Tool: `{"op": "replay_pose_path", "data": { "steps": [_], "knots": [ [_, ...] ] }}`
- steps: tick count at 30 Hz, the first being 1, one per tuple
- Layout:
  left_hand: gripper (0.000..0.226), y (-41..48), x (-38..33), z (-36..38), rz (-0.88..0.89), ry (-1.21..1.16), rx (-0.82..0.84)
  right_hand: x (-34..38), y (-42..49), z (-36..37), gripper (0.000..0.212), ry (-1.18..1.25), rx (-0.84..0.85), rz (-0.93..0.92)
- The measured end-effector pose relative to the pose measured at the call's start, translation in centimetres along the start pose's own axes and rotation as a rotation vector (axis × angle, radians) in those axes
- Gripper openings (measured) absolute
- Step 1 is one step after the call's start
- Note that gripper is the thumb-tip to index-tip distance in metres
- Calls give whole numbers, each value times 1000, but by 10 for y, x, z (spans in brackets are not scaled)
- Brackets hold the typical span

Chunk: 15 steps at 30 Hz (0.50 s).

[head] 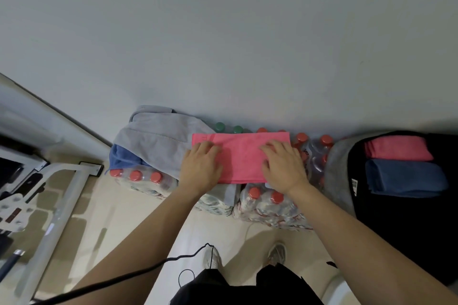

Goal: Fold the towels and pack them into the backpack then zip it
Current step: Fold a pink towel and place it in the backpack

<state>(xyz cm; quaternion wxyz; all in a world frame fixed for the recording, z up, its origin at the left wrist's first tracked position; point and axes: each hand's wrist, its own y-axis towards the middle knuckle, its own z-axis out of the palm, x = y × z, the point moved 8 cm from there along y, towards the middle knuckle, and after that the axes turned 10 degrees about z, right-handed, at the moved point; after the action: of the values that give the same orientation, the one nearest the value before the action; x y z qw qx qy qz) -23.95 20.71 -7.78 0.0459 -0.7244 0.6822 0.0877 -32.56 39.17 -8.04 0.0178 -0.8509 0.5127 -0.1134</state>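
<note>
At the centre of the frame, the pink towel (241,156) lies as a long folded strip across shrink-wrapped bottle packs (270,208). The left hand (202,168) and right hand (285,168) press it flat, fingers straight and slightly spread. The bumpy caps beneath could skew the next fold, and its near edge sits by the packs' edge, so it may slide off. The wall (223,57) hems the far side and a grey towel (158,141) crowds the left. The open backpack (401,230) at right already holds two folded towels.
</note>
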Motion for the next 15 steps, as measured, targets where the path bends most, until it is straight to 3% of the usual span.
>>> {"op": "replay_pose_path", "data": {
  "steps": [3, 6, 12, 15],
  "knots": [
    [56, 25, -15, 25, 35, 13, 109, 24, 17, 26, 67, -78, 83, -132],
    [63, 30, -8, 58, 2, 44, 226, 14, 30, 53, 79, -174, 166, -153],
    [71, 31, 7, 68, -77, 0, 180, -2, 35, 65, 85, -170, 66, -157],
    [64, 34, 9, 65, -80, -61, 125, 0, 37, 66, 86, -171, 56, -166]
  ]
}}
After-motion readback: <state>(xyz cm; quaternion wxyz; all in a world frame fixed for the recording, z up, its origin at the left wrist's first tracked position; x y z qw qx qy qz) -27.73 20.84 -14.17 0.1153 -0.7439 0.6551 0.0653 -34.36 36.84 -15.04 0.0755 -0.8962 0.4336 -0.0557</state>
